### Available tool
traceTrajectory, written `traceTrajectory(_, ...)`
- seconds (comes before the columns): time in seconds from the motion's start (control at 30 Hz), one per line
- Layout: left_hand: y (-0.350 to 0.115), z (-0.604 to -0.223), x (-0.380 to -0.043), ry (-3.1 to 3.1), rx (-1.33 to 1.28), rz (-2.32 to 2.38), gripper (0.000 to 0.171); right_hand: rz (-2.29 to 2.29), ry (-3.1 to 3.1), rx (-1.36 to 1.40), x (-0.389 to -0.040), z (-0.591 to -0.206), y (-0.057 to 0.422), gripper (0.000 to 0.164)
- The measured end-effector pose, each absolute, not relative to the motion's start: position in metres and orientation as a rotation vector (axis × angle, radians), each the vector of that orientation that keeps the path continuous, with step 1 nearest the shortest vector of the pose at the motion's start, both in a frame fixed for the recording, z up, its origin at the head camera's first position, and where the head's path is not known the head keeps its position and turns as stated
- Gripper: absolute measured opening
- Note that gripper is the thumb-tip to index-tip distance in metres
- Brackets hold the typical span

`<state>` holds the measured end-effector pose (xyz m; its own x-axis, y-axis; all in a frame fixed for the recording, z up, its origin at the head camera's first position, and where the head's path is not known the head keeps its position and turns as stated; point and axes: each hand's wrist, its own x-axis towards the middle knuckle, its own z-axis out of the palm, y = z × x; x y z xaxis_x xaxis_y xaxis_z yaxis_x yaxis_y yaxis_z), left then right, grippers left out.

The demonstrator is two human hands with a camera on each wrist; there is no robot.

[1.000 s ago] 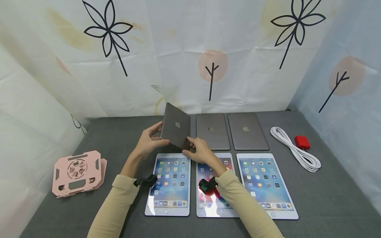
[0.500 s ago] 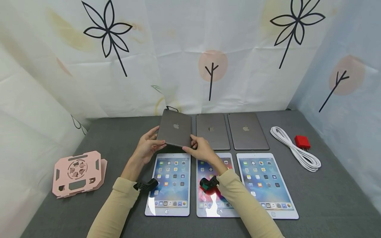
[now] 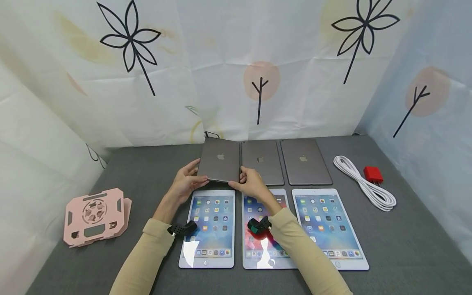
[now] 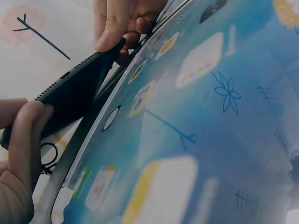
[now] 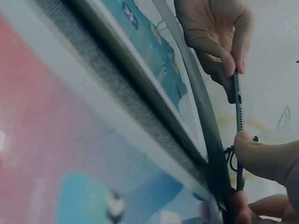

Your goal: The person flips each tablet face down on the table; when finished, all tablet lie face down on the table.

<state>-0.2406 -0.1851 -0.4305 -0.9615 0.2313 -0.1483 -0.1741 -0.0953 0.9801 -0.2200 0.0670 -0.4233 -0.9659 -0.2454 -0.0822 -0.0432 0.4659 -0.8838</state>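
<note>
A dark grey tablet (image 3: 219,160) with an apple logo on its back is held logo side up, tilted with its near edge raised, at the far left of the back row. My left hand (image 3: 182,185) pinches its left near corner between thumb and fingers. At the right near corner, my right hand (image 3: 253,184) grips the edge. The wrist views show the tablet's thin speaker edge (image 4: 67,74) with its port, thumbs on one face and fingertips on the other. Beside it lies a second grey tablet (image 3: 262,157), face down.
A third grey tablet (image 3: 305,162) lies face down further right. In front are three white tablets with lit screens: left (image 3: 208,262), middle (image 3: 254,263) and right (image 3: 346,265). A white cable coil (image 3: 368,188), red plug (image 3: 373,175) and pink cut-out plates (image 3: 119,205) flank them.
The grey tablet has come down from a steep tilt to a flatter one and shifted slightly right against its neighbour. Both hands have moved with it, keeping their hold.
</note>
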Motion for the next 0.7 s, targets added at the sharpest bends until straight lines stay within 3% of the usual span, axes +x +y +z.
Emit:
traceTrajectory(0.17,-0.189,-0.431,-0.24,2.207,0.151,1.861,0.09,-1.407,2.557,-0.223,-0.222,-0.42,0.063,0.088)
traceTrajectory(0.37,-0.193,-0.43,-0.241,2.534,0.209,1.488,0.097,-1.246,2.713,-0.306,-0.226,-0.424,0.059,0.066)
traceTrajectory(0.7,-0.195,-0.425,-0.245,2.768,0.357,1.117,0.097,-1.088,2.824,-0.422,-0.233,-0.437,0.06,0.079)
